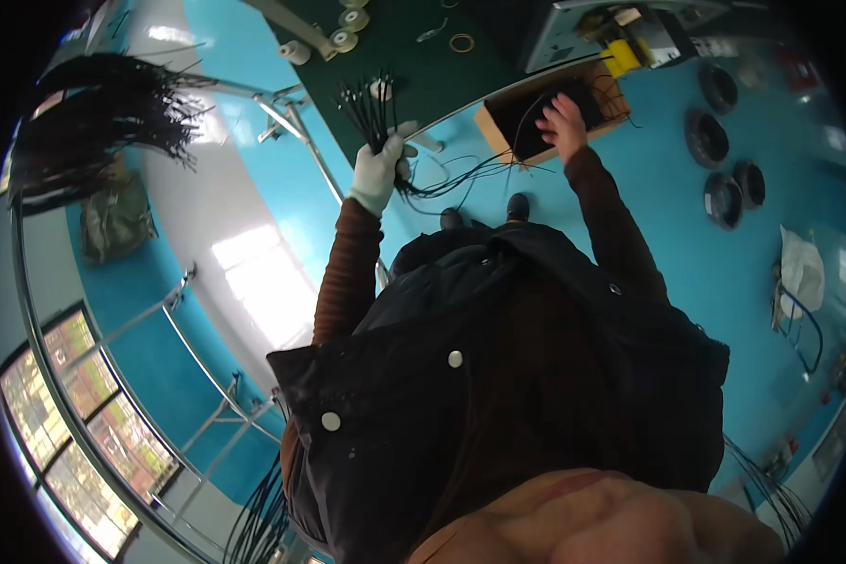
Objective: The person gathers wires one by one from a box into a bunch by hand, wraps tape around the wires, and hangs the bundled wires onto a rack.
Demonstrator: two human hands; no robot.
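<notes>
As I look down through the head camera from my remote post, I record the left hand (379, 171), in a white glove, closed round a bundle of black cables (374, 111). Their upper ends fan out over the edge of the dark green bench (423, 80); the lower lengths sag from the fist and run across toward the box (490, 134). That box is brown, open-topped, and holds more dark cable, with loose strands over its right end.

The right hand (564, 127) is bare and lies over the box opening, fingers bent and somewhat apart. One cable loops close by its fingertips; I cannot tell whether they pinch it.

On the bench I note several pale spools (344, 40) and, apart from them, a tan ring (462, 43). A grey machine (559, 39) with a yellow part (620, 57) stands just behind the box.

On the blue floor to the right lie four dark coils (707, 137). At far left, a thick black bundle (108, 122) hangs at a metal rack (28, 282), with a drab bag (117, 221) beneath.
</notes>
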